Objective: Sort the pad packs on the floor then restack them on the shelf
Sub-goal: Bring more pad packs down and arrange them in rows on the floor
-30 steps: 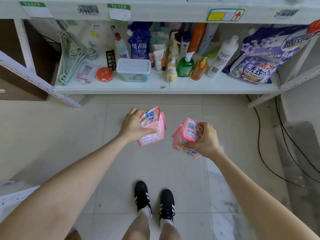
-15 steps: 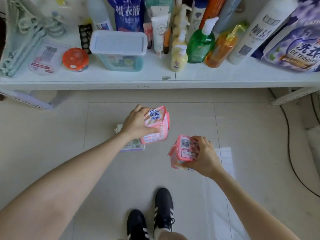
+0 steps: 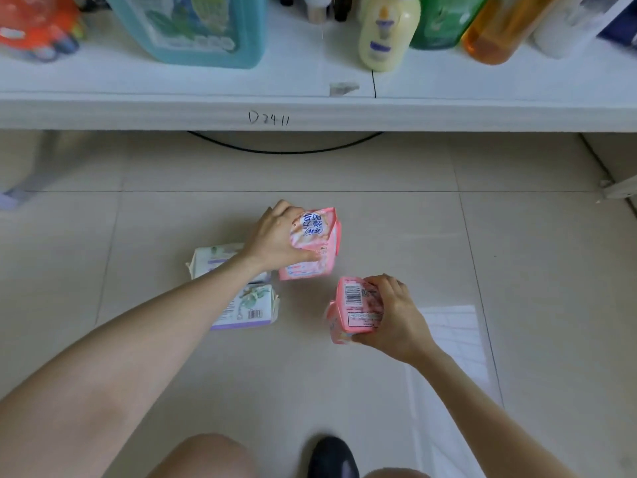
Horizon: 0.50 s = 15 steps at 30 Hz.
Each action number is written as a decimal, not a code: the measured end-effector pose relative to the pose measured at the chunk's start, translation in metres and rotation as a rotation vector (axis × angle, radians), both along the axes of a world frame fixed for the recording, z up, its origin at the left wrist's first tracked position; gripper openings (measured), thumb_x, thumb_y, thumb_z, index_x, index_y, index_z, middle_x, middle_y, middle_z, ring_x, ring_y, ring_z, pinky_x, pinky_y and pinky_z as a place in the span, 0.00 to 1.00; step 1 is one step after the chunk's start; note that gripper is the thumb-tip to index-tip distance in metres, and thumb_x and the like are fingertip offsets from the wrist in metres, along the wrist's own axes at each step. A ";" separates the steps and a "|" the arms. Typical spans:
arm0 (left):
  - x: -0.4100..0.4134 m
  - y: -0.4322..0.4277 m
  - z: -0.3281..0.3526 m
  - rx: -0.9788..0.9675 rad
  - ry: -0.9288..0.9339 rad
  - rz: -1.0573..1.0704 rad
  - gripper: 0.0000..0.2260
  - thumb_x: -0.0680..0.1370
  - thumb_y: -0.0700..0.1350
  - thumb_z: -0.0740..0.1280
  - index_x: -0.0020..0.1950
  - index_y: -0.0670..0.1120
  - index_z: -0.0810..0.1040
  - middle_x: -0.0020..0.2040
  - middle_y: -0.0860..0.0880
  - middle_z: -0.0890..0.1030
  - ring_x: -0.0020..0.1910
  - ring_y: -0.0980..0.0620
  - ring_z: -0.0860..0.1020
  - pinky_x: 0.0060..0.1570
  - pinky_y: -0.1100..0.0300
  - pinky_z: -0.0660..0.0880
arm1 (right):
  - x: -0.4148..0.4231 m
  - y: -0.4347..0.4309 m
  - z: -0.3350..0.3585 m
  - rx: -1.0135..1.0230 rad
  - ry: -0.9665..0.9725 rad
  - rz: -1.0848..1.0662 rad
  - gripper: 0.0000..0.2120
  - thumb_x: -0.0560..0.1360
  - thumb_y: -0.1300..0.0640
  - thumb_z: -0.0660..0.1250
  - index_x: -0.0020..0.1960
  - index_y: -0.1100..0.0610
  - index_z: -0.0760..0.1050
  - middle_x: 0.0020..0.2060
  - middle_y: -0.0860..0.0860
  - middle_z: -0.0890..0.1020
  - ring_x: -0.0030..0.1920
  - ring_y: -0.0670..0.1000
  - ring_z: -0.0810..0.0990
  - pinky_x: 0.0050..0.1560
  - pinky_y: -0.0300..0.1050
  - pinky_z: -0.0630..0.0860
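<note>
Pink packs (image 3: pixel 315 243) lower, nearer the floor (image 3: pixel 517 243).
Left hand (image 3: pixel 275 236) and right hand (image 3: pixel 396 315) each grip one; two white packs (image 3: pixel 248 307) now show.

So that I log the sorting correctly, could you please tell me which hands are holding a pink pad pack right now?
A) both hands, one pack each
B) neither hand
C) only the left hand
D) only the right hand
A: the left hand grips a pink pack with blue lettering, and the right hand grips a second pink pack with its barcode showing.
</note>
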<state>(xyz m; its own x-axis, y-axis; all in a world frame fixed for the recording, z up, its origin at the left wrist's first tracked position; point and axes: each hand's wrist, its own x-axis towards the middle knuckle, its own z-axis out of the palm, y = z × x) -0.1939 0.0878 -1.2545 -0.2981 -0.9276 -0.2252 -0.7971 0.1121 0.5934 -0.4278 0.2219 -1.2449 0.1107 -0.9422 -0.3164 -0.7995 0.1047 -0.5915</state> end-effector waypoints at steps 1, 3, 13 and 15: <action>0.000 -0.003 -0.012 -0.005 -0.013 -0.016 0.43 0.55 0.65 0.74 0.64 0.44 0.74 0.55 0.48 0.72 0.53 0.46 0.75 0.57 0.52 0.73 | 0.002 0.001 -0.010 0.003 -0.001 0.001 0.43 0.54 0.39 0.75 0.66 0.50 0.67 0.57 0.41 0.71 0.62 0.45 0.66 0.46 0.43 0.74; 0.001 -0.006 -0.033 -0.007 -0.034 -0.057 0.43 0.57 0.63 0.78 0.65 0.43 0.74 0.56 0.47 0.72 0.55 0.45 0.74 0.58 0.50 0.72 | 0.004 0.004 -0.029 -0.002 0.000 0.000 0.45 0.53 0.34 0.70 0.66 0.50 0.67 0.59 0.42 0.70 0.64 0.45 0.65 0.47 0.45 0.76; 0.010 -0.016 -0.054 0.145 -0.154 -0.201 0.45 0.62 0.68 0.74 0.73 0.50 0.65 0.68 0.51 0.70 0.66 0.50 0.69 0.69 0.55 0.60 | 0.009 0.029 -0.073 0.057 -0.136 -0.051 0.63 0.59 0.54 0.82 0.77 0.45 0.39 0.75 0.48 0.50 0.76 0.48 0.55 0.61 0.39 0.68; 0.012 -0.019 -0.053 0.184 -0.177 -0.226 0.41 0.67 0.65 0.73 0.74 0.51 0.64 0.71 0.51 0.70 0.69 0.50 0.69 0.71 0.52 0.55 | 0.014 0.029 -0.073 0.085 -0.157 -0.073 0.66 0.58 0.54 0.82 0.76 0.44 0.35 0.73 0.47 0.55 0.71 0.47 0.63 0.58 0.38 0.69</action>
<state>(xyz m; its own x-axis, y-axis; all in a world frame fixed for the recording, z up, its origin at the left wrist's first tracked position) -0.1821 0.0690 -1.3077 -0.4328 -0.7815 -0.4494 -0.8567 0.2013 0.4749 -0.4134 0.2506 -1.3181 0.0978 -0.9201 -0.3794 -0.6864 0.2137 -0.6951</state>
